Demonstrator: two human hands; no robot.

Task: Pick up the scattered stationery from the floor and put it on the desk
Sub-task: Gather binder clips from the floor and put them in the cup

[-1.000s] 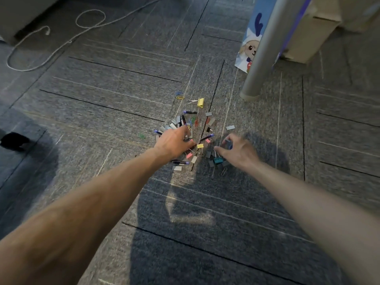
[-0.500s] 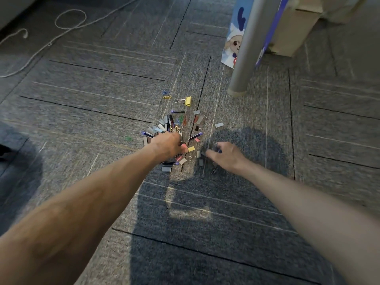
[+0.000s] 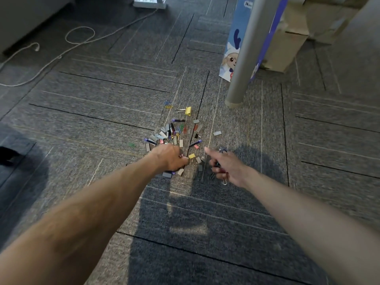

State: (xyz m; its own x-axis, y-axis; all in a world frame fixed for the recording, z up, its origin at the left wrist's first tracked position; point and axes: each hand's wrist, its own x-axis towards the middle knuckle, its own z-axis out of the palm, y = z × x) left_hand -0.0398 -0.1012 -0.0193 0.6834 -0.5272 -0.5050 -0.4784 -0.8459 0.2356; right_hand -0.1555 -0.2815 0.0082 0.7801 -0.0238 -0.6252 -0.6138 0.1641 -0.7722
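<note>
A scatter of small stationery (image 3: 174, 134) lies on the grey carpet: staple strips, coloured paper clips, ink cartridges and binder clips. A yellow binder clip (image 3: 187, 110) sits at its far edge, a smaller yellow one (image 3: 191, 156) between my hands. My left hand (image 3: 171, 158) is down on the near side of the pile, fingers curled shut around small pieces that I cannot make out. My right hand (image 3: 225, 166) holds binder clips in its curled fingers, wire handles sticking out, with the index finger stretched toward the pile.
A grey metal desk leg (image 3: 244, 64) stands just beyond the pile to the right. Behind it lean a blue cartoon-printed box (image 3: 232, 50) and a cardboard box (image 3: 287, 48). A white cable (image 3: 67, 46) loops over the carpet at far left. A dark object (image 3: 8, 155) lies at the left edge.
My left hand has slid toward me across the near side of the pile. My right hand has gathered clips and stretched out its index finger. The view has tilted up slightly.
</note>
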